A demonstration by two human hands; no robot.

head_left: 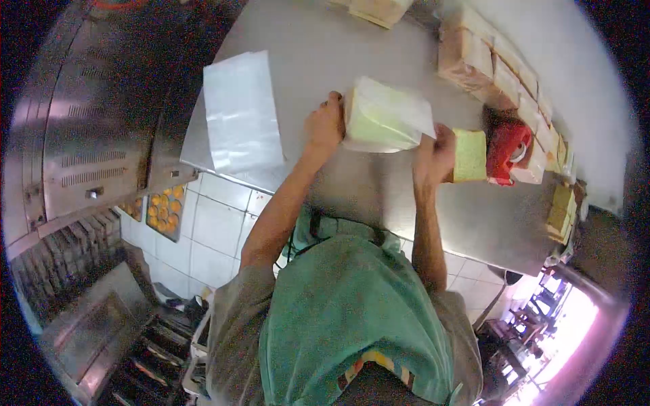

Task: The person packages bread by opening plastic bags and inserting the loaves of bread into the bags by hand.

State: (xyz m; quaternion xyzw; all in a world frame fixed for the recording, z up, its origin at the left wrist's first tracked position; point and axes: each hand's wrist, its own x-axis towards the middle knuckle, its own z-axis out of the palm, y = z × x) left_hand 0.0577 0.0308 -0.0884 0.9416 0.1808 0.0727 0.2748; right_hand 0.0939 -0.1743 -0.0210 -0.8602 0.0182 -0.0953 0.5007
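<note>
Left hand [326, 125] and right hand [437, 155] grip a bagged loaf [389, 115] at the worktop [315, 51]

The bagged loaf sits directly between the two hands, its pale, translucent plastic loose and creased toward the right. The left hand is closed against the loaf's left end, fingers curled at the upper corner. The right hand is closed at the opposite end, by the loose edge of the plastic; its fingertips are partly hidden, so their exact hold cannot be told. Whether the loaf rests on the metal surface or is lifted slightly is also unclear.

Just beyond the right hand, on its outer side, is a yellowish bread piece [469, 155], and next to that a red object [504, 152] with a round, pale part. Farther out past the right hand, a row of wrapped loaves [477, 61] lines the wall, and another yellowish loaf [560, 213] lies near the edge, nearer the body.

To the left of the left hand, well apart from it, lies a flat sheet of pale plastic [244, 111]. Below and left of that hand, past the worktop's edge, a tray [166, 231] carries round golden pieces [164, 208].
</note>
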